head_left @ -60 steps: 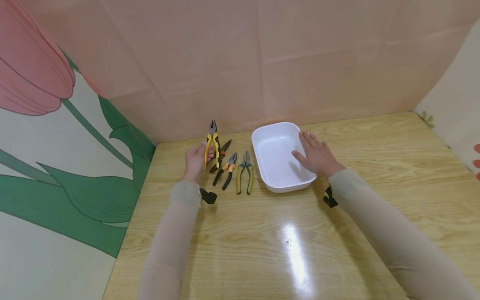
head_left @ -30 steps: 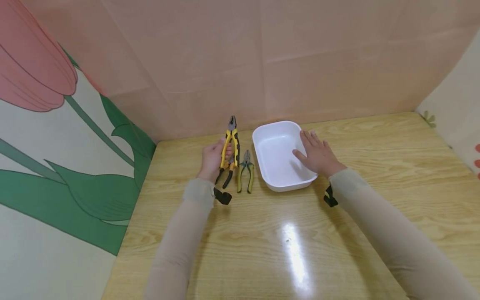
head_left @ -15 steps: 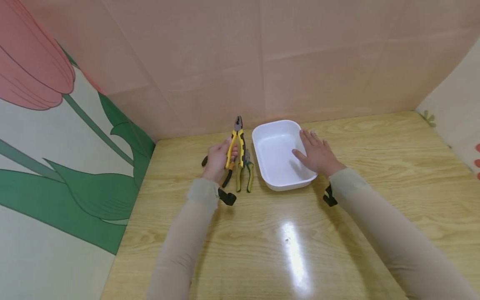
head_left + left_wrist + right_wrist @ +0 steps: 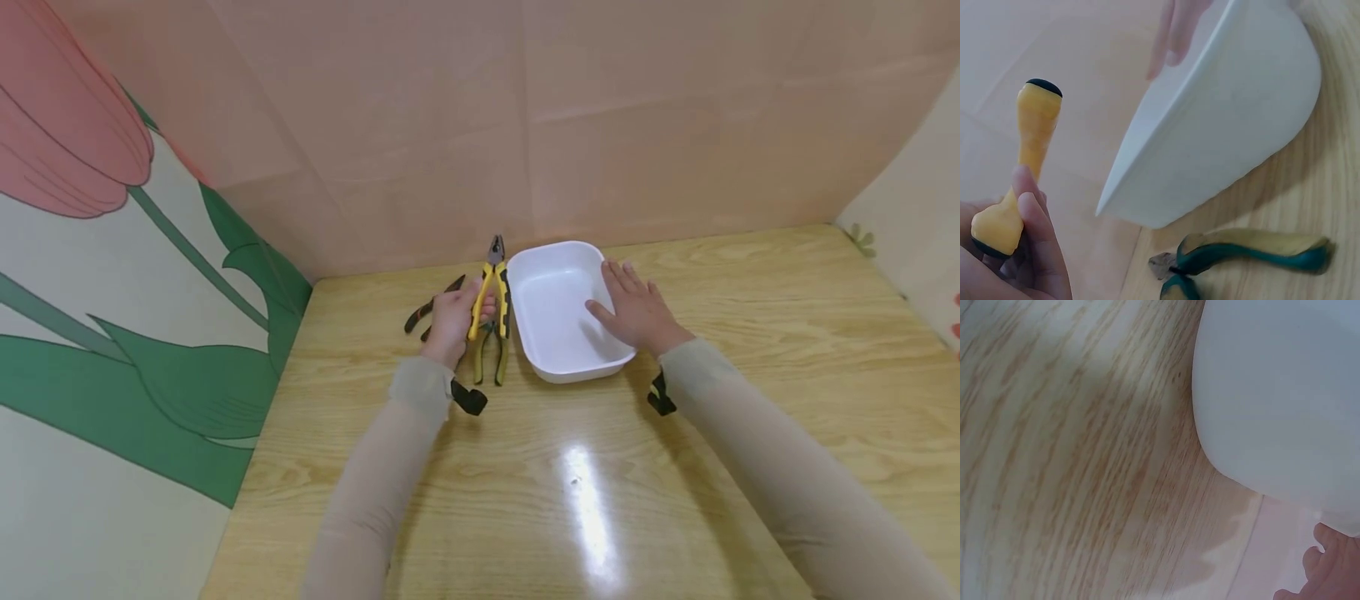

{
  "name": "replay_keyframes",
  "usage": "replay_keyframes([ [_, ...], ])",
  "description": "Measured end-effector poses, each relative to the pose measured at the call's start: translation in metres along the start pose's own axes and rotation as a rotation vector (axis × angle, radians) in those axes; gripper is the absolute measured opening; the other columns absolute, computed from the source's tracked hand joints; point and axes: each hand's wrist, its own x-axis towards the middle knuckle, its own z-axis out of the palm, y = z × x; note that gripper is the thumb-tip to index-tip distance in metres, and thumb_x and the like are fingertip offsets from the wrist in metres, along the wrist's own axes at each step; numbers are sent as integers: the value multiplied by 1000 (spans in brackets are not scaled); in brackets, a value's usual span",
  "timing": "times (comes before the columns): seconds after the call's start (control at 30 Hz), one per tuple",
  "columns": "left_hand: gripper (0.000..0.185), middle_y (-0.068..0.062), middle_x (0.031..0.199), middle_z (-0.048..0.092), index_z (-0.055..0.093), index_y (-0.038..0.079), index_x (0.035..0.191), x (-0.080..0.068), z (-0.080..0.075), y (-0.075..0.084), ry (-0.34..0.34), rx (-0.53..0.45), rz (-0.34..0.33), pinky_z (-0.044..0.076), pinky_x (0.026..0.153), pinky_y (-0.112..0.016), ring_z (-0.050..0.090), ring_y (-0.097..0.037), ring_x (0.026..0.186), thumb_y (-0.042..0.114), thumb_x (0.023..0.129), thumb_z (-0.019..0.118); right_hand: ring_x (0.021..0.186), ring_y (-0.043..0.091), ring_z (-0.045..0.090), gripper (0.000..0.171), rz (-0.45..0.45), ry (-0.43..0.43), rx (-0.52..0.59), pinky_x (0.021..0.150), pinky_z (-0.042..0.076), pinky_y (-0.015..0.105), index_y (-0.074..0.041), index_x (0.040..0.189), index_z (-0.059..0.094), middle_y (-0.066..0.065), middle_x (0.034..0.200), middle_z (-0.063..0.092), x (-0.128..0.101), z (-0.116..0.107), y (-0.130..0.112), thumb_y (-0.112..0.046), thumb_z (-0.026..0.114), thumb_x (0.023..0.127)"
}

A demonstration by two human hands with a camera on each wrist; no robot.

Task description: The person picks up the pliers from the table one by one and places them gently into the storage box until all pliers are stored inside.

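1. Head view, nearest: two sleeved forearms reach forward over the wooden table (image 4: 675, 467).
2. Green-handled pliers (image 4: 491, 357) lie flat on the table just left of the white tray (image 4: 558, 367), handles toward the person; the left wrist view shows them close under the tray's outer wall.
3. Left hand (image 4: 452, 321) has its fingers curled round the handles of the yellow pliers (image 4: 495, 287), held above the table at the tray's left rim. Their long axis runs away from the person, dark nose pointing toward the back wall, handles toward the person.
4. Right hand (image 4: 637, 312) rests on the tray's right rim, fingers straight and slightly spread, thumb inside the rim.
5. Inside, the tray shows only bare white floor.
6. Black-handled pliers (image 4: 429, 307) lie behind the left hand, partly hidden; their heading seems diagonal.
7. Farthest: the pink back wall (image 4: 600, 108).
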Motion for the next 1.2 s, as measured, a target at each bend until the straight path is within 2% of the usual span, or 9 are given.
replay_keyframes([
  [0.17,43,-7,80,70,72,-11,105,1,6,-6,-22,2,-13,56,63,-21,65,-9,64,31,103,61,153,42,-5,86,2,-1,10,118,1,69,-1,160,-3,23,167,-1,-1,0,0,-57,33,106],
  [0.3,43,-9,80,69,71,-14,103,1,11,-10,-30,-6,12,56,63,-22,65,-10,64,28,104,61,154,41,-6,87,3,0,14,118,1,69,-2,161,-3,22,168,0,0,0,0,-60,31,105],
  [0.43,45,-9,80,71,71,-14,106,1,17,-10,-15,24,22,60,73,-32,66,-10,65,29,104,61,154,41,-5,87,2,6,13,118,1,68,-2,161,-2,22,168,0,1,1,1,-59,32,105],
  [0.57,44,-8,81,72,72,-11,108,1,22,-9,-4,36,4,58,89,-45,67,-9,66,30,104,60,154,40,-6,88,7,2,3,118,0,68,-2,161,-4,21,168,-2,1,2,3,-61,30,105],
  [0.67,43,-10,85,72,72,-10,108,2,25,-10,-2,37,-16,54,96,-50,67,-10,68,31,104,60,154,41,-6,89,5,3,-2,118,1,68,-2,161,-3,22,168,-1,1,2,3,-62,29,104],
  [0.77,43,-12,88,73,72,-10,107,2,28,-10,-7,34,-45,53,99,-50,69,-11,72,32,104,60,153,42,-5,86,1,2,0,118,1,69,-1,161,-3,23,167,0,1,2,1,-59,31,106],
  [0.93,42,-11,87,73,73,-8,103,2,34,-10,-4,10,-75,56,95,-43,71,-12,74,33,103,62,153,42,-5,82,11,-3,7,118,1,69,-1,160,-2,23,167,0,0,0,-3,-49,37,108],
  [1.2,41,-15,89,74,73,-8,103,4,41,-14,-1,25,-78,60,72,-25,72,-14,73,31,103,62,154,40,-7,85,29,-1,-9,118,0,68,-2,161,-4,22,168,-2,2,1,-3,-56,33,106],
])
